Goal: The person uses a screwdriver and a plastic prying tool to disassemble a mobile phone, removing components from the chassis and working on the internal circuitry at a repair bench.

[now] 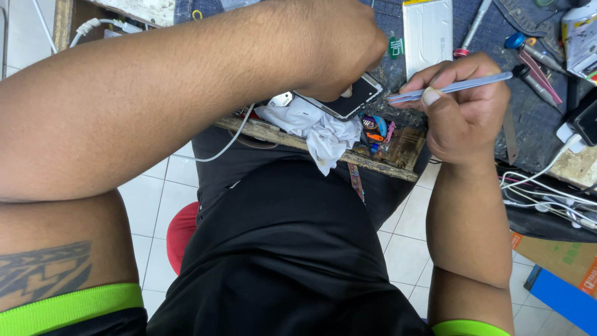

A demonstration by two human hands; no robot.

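Firmly, a slim lilac-grey prying tool (457, 86) is pinched in the right hand (463, 115), the thumb and fingers closed around its middle. The tool's long axis runs almost level, pointing from the grip toward the left hand (339, 46), with the flat tip lying just off the near corner of a dark smartphone (348, 99). That phone is clasped by the left hand, whose fingers are curled over its upper part, so only the lower end is seen jutting toward the tool tip. From the right-hand grip the phone therefore lies straight along the tool, a little lower, and the tip appears to touch its edge, though contact cannot be confirmed. Under the phone a crumpled white cloth (320, 130) is draped over the worn wooden bench edge (385, 163). Beyond the grip, several screwdrivers (535, 68) are laid on blue denim.
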